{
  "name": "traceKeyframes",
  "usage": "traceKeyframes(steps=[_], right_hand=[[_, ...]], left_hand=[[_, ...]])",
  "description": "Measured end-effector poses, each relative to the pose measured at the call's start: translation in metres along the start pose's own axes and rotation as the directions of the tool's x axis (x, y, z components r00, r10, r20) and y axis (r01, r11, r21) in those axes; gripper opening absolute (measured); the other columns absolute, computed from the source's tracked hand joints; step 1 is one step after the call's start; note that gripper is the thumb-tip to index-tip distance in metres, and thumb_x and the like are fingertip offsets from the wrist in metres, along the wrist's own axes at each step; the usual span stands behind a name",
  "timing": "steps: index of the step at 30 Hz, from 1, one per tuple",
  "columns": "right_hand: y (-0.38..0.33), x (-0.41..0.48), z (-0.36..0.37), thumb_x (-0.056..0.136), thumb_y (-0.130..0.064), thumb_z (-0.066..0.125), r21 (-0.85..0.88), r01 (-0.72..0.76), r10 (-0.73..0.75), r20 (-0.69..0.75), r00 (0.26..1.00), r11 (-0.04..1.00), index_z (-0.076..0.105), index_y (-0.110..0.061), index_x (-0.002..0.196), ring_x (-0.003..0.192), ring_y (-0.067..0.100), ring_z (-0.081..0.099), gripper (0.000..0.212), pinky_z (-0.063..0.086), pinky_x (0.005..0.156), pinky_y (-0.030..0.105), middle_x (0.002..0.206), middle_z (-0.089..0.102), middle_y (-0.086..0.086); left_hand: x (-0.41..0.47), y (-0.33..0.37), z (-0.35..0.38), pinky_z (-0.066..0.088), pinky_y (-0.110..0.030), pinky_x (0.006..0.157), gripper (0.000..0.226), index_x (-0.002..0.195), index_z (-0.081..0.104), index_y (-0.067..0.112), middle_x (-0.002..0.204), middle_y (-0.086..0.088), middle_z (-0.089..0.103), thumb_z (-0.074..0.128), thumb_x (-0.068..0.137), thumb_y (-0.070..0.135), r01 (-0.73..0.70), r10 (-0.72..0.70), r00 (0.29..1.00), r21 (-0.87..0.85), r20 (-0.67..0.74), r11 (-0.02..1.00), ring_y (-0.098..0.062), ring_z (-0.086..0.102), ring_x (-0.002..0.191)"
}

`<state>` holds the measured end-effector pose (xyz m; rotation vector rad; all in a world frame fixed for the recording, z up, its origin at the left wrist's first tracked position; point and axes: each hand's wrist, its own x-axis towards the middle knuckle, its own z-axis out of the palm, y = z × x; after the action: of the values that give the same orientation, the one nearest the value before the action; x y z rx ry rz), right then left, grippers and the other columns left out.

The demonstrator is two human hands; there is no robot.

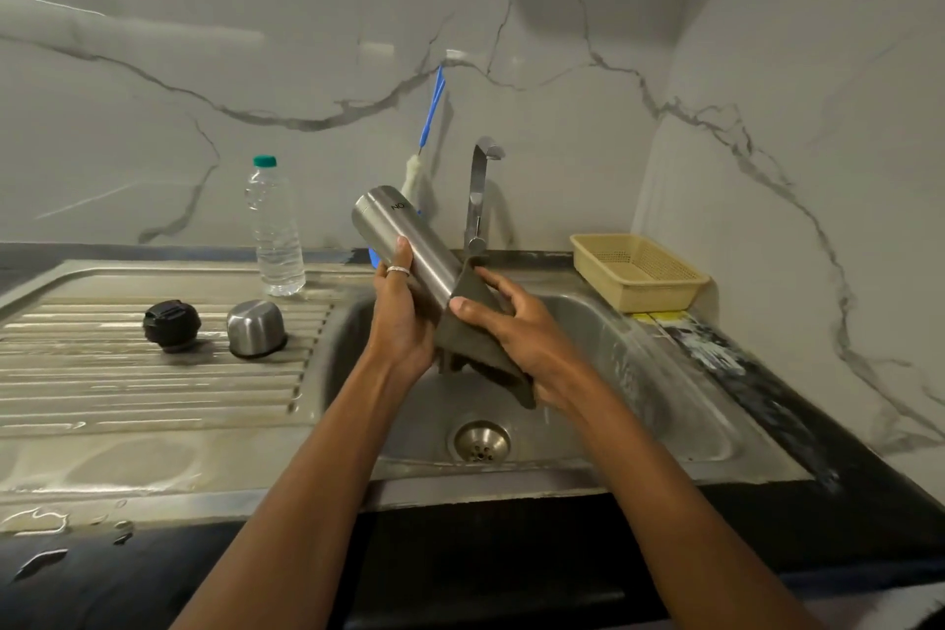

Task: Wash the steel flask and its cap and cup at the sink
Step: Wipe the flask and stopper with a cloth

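Over the sink basin (603, 338), the left hand (404, 322) wraps curled fingers round the steel flask (417, 233), which is held tilted with its upper end toward the wall. The right hand (516, 333) clamps one dark cloth (475, 353) against the flask's lower end. The rigid, smooth shell probably slips when wet; grip it mid-body. On the drainboard (102, 373) to the left stand one black cap (171, 325) and one steel cup (255, 327). At the far edge are one water bottle (276, 230), one bottle brush (432, 113) and one basket (639, 271).

Brushed steel flask (409, 240), matt dark cloth (475, 348), glossy steel cup (255, 327), black plastic cap (172, 325).
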<state>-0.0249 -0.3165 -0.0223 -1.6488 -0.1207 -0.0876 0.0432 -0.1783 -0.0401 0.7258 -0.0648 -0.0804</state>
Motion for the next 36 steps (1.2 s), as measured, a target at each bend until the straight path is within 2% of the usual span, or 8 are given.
traceKeyframes(steps=[4,8,12,17,23,29,32,36], right_hand=[[0.000,0.010,-0.031,0.071,-0.033,0.088,0.185,-0.005,0.016,-0.061,0.998,0.983,0.063,-0.035,0.132,0.099,0.030,0.074,0.065,0.061,0.075,0.041,0.122,0.069,0.012],[-0.001,0.016,-0.057,0.078,-0.021,0.085,0.367,0.061,0.008,-0.182,0.983,0.928,0.066,-0.015,0.126,0.104,0.035,0.071,0.052,0.059,0.086,0.052,0.117,0.072,0.018],[-0.002,0.017,-0.056,0.087,-0.015,0.076,0.476,0.091,0.040,-0.258,0.965,0.875,0.070,-0.011,0.098,0.072,0.020,0.065,0.013,0.053,0.051,0.027,0.081,0.073,0.008],[-0.006,0.021,-0.053,0.087,-0.012,0.076,0.577,0.122,0.125,-0.370,0.921,0.807,0.069,-0.013,0.093,0.066,0.013,0.068,0.009,0.053,0.054,0.026,0.075,0.074,0.002],[-0.005,0.023,-0.072,0.083,-0.024,0.082,0.528,0.201,0.181,-0.585,0.791,0.825,0.072,-0.013,0.109,0.077,0.016,0.071,0.030,0.057,0.059,0.031,0.086,0.074,0.001],[0.000,0.029,-0.063,0.098,-0.043,0.063,0.469,0.184,0.172,-0.618,0.767,0.864,0.064,-0.022,0.121,0.095,0.022,0.070,0.031,0.059,0.079,0.038,0.106,0.071,0.003],[-0.002,0.034,-0.039,0.105,-0.050,0.044,0.353,0.142,0.089,-0.564,0.821,0.925,0.059,-0.027,0.121,0.096,0.025,0.073,0.032,0.060,0.087,0.043,0.108,0.072,0.007],[0.006,0.025,0.002,0.107,-0.048,0.036,0.035,0.145,-0.121,-0.380,0.917,0.989,0.041,-0.030,0.147,0.106,0.013,0.068,0.044,0.055,0.095,0.035,0.125,0.066,-0.002]], left_hand=[[0.001,0.007,-0.002,0.059,-0.039,0.076,0.072,0.147,0.037,0.027,0.127,-0.011,0.066,0.074,0.086,0.029,-0.087,0.084,0.995,0.050,0.058,0.995,-0.026,0.069,0.109],[0.002,0.011,-0.013,0.060,-0.047,0.083,0.081,0.146,0.031,0.032,0.132,-0.008,0.066,0.079,0.083,0.018,-0.151,0.144,0.988,0.128,0.064,0.980,-0.028,0.071,0.109],[0.001,0.011,-0.016,0.059,-0.051,0.087,0.080,0.148,0.032,0.029,0.137,-0.010,0.062,0.079,0.084,0.015,-0.153,0.144,0.987,0.153,0.070,0.976,-0.031,0.070,0.112],[-0.003,0.015,-0.013,0.061,-0.048,0.084,0.075,0.143,0.038,0.017,0.135,-0.011,0.061,0.080,0.081,0.008,-0.177,0.171,0.984,0.205,0.045,0.963,-0.029,0.070,0.113],[-0.008,0.011,-0.012,0.060,-0.045,0.073,0.085,0.131,0.047,0.013,0.135,-0.019,0.058,0.093,0.060,0.026,-0.040,0.006,0.997,0.436,0.079,0.899,-0.031,0.066,0.115],[-0.032,-0.015,0.009,0.063,-0.051,0.075,0.085,0.146,0.041,0.040,0.126,-0.005,0.052,0.085,0.075,0.022,-0.012,-0.379,0.896,0.865,0.233,0.502,-0.032,0.064,0.106],[-0.034,-0.027,0.019,0.063,-0.043,0.074,0.089,0.150,0.031,0.050,0.125,-0.002,0.058,0.075,0.077,0.027,-0.113,-0.355,0.873,0.847,0.334,0.519,-0.027,0.065,0.107],[-0.029,-0.026,0.022,0.061,-0.045,0.076,0.062,0.144,0.043,0.044,0.125,-0.001,0.068,0.063,0.087,0.031,-0.105,-0.132,0.940,0.636,0.314,0.765,-0.024,0.071,0.106]])
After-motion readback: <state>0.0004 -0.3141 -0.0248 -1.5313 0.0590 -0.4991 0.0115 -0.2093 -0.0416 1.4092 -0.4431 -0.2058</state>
